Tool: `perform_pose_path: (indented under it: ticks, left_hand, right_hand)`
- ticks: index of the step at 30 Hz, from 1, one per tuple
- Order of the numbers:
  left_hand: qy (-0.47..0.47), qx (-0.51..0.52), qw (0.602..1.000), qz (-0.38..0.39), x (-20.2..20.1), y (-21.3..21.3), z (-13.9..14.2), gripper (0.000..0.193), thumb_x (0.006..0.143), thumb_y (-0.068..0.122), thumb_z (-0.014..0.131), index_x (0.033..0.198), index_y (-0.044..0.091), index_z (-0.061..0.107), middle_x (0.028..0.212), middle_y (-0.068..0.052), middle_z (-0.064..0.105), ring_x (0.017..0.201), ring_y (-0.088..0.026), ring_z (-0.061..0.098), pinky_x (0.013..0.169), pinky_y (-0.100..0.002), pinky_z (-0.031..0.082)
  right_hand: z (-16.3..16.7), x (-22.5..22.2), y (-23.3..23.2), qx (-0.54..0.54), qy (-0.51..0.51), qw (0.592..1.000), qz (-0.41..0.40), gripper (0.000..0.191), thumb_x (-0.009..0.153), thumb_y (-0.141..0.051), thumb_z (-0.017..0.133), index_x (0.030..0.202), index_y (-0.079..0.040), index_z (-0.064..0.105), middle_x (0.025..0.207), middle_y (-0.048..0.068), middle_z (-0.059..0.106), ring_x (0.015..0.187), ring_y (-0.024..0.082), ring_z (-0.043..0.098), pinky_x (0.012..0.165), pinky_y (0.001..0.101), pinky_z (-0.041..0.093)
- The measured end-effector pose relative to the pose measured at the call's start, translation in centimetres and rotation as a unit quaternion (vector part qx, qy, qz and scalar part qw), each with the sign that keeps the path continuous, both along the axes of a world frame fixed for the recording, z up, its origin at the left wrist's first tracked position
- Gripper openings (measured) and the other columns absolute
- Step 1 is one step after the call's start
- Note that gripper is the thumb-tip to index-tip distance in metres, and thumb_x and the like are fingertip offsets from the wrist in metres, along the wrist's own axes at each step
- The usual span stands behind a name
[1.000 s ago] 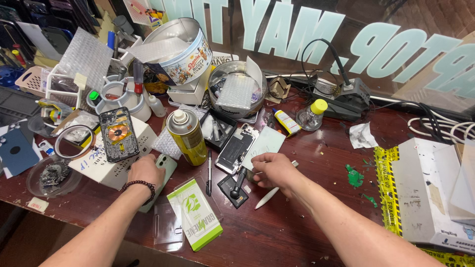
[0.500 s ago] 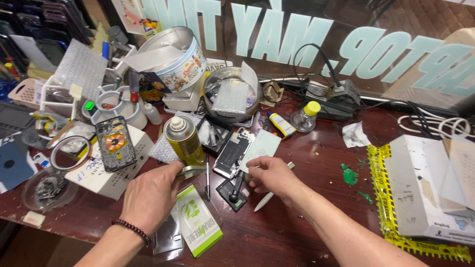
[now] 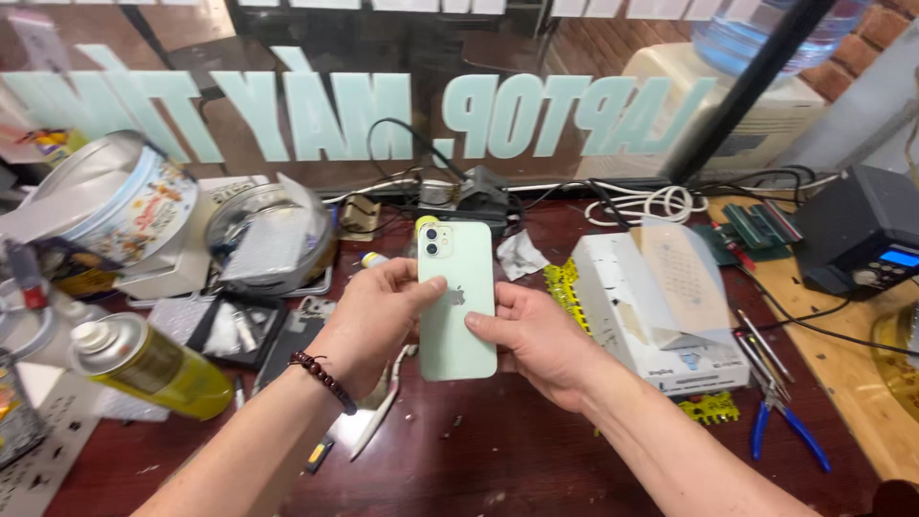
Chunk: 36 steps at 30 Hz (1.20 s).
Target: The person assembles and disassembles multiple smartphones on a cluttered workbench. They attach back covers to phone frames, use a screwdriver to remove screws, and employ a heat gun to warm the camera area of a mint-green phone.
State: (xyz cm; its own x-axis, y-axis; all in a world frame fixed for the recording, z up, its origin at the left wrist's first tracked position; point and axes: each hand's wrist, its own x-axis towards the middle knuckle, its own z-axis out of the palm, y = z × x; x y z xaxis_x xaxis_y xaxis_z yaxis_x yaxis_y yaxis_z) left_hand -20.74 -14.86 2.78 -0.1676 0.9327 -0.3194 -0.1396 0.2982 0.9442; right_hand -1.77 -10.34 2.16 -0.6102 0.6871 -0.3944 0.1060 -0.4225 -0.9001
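I hold a pale green smartphone [image 3: 457, 316] upright above the dark wooden workbench [image 3: 498, 460], its back with the twin camera facing me. My left hand [image 3: 369, 321], with a bead bracelet on the wrist, grips the phone's left edge, thumb across its back. My right hand [image 3: 536, 335] grips the right edge, with the thumb pressed on the lower back. Below my left hand lie white tweezers [image 3: 378, 421].
A yellow spray can [image 3: 144, 369] lies at the left, with a round tin [image 3: 124, 206] and a metal bowl [image 3: 268, 239] behind. A white box [image 3: 661, 306] sits to the right, blue-handled pliers [image 3: 785, 421] beside it. Cables and a black device [image 3: 862, 239] are at the far right.
Both hands left the cluttered bench and came together, lifting the green phone, which was not in view before. The view shifted right and closer.
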Motion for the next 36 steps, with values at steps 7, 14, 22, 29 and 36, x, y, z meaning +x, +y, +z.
perform_pose_path:
  ticks: [7,14,22,29,36]
  left_hand:
    - [-0.108,-0.068,0.992,0.003,7.6,3.8,-0.7,0.018,0.096,0.014,0.060,0.110,0.006,0.067,0.096,-0.006,0.073,0.079,-0.017,0.068,0.072,-0.037,0.056]
    - [-0.157,-0.085,0.980,0.088,13.8,6.1,0.0,0.021,0.097,0.011,0.057,0.115,0.004,0.067,0.104,-0.008,0.074,0.090,-0.018,0.072,0.081,-0.038,0.060]
    - [-0.138,-0.121,0.967,0.175,13.2,5.9,2.2,0.020,0.101,0.013,0.050,0.118,0.007,0.059,0.109,-0.011,0.068,0.095,-0.025,0.069,0.086,-0.050,0.059]
    - [-0.178,-0.106,0.964,0.166,13.1,6.4,0.5,0.022,0.101,0.013,0.047,0.118,0.006,0.060,0.112,-0.010,0.070,0.099,-0.024,0.070,0.091,-0.049,0.060]
    - [-0.207,-0.130,0.961,0.130,14.4,7.9,-0.7,0.028,0.100,0.014,0.047,0.123,0.004,0.061,0.116,-0.011,0.072,0.104,-0.026,0.072,0.095,-0.048,0.059]
  right_hand:
    - [-2.3,16.4,11.9,0.349,-0.335,0.852,-0.199,0.028,0.091,-0.035,0.072,0.097,-0.008,0.078,0.085,0.003,0.074,0.075,0.013,0.069,0.066,0.0312,0.054]
    - [-9.1,23.5,18.2,0.264,-0.317,0.894,-0.173,0.023,0.074,-0.025,0.083,0.082,-0.004,0.078,0.085,0.018,0.077,0.085,0.035,0.070,0.074,0.0457,0.054]
    - [0.8,24.1,24.2,0.523,-0.213,0.807,-0.172,0.020,0.094,-0.014,0.068,0.111,-0.002,0.071,0.096,0.018,0.075,0.085,0.029,0.072,0.073,0.0406,0.055]
    - [-2.2,19.9,18.3,0.154,-0.022,0.968,-0.198,0.018,0.091,-0.011,0.066,0.106,-0.002,0.071,0.087,0.002,0.075,0.076,0.012,0.067,0.067,0.0284,0.054]
    - [-6.5,21.0,14.3,0.143,-0.311,0.928,-0.146,0.027,0.088,-0.016,0.073,0.112,-0.005,0.075,0.072,0.008,0.067,0.057,0.018,0.057,0.053,0.0354,0.045]
